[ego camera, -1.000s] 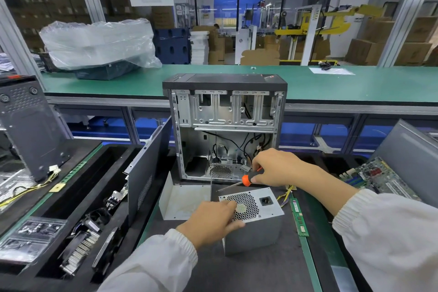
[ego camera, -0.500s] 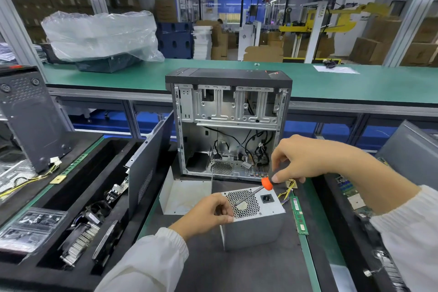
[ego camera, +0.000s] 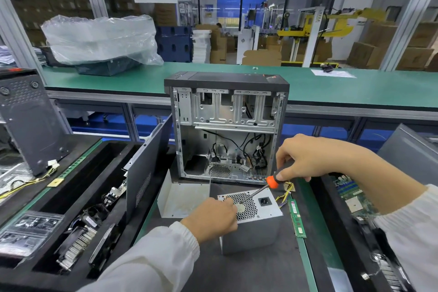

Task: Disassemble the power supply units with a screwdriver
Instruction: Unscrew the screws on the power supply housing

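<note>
A grey metal power supply unit (ego camera: 263,211) stands on the dark mat in front of me, its perforated fan grille and black socket facing up. My left hand (ego camera: 213,217) grips its left top edge, fingers curled over the grille. My right hand (ego camera: 308,159) holds a screwdriver (ego camera: 263,187) with an orange and black handle. The shaft slants down to the left and its tip rests on the grille near my left fingers. Yellow and coloured wires (ego camera: 285,193) trail from the unit's right side.
An open computer case (ego camera: 226,125) stands upright just behind the unit. A loose metal plate (ego camera: 182,199) lies to its left and a green RAM stick (ego camera: 296,218) to its right. Black trays hold parts at the left (ego camera: 78,227) and a motherboard (ego camera: 353,199) at the right.
My right hand has risen and swung right, tilting the screwdriver so its tip points down onto the grille. My left hand has stayed on the unit's left top edge.
</note>
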### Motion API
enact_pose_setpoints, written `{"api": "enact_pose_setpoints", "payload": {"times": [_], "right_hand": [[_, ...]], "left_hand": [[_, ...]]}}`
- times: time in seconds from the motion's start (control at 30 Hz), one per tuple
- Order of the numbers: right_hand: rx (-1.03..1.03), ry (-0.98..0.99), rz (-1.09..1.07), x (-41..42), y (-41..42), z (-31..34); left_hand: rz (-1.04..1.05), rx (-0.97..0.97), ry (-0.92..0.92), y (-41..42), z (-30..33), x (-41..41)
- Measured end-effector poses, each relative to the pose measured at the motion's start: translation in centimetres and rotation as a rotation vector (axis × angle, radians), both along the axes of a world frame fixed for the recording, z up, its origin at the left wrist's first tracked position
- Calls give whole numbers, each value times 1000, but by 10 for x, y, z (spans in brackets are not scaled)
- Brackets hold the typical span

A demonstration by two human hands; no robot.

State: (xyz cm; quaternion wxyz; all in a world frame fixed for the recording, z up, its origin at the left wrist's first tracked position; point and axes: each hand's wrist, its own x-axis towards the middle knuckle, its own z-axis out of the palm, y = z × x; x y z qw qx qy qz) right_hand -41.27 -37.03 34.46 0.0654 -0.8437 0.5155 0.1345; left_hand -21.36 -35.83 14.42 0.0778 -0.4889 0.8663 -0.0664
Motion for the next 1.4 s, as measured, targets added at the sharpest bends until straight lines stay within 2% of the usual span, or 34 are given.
{"api": "enact_pose_setpoints", "payload": {"times": [0.07, 0.2, 0.37, 0.47, 0.57, 0.7, 0.93, 1.17, 1.4], "right_hand": [[0, -2, 0, -2, -1, 0], [8, -4, -6, -4, -3, 0], [-19, -44, -3, 1, -4, -6], [-74, -106, -2, 8, -5, -15], [-86, -274, -27, 14, -4, -40], [-30, -568, -152, 19, 9, -101], [3, -799, -290, 25, 23, -151], [36, -881, -350, 16, 31, -161], [53, -1026, -399, 9, 36, -157]], "left_hand": [[23, -10, 66, -3, 8, -3], [145, 102, 470, -9, 19, 17], [296, 228, 777, 0, 18, 63], [344, 246, 960, 13, 10, 87], [437, 204, 1086, 27, -6, 110], [610, 186, 1159, 46, -39, 131], [762, 164, 1100, 56, -90, 136], [803, 133, 1058, 52, -113, 132], [857, 115, 1108, 61, -115, 139]]}}
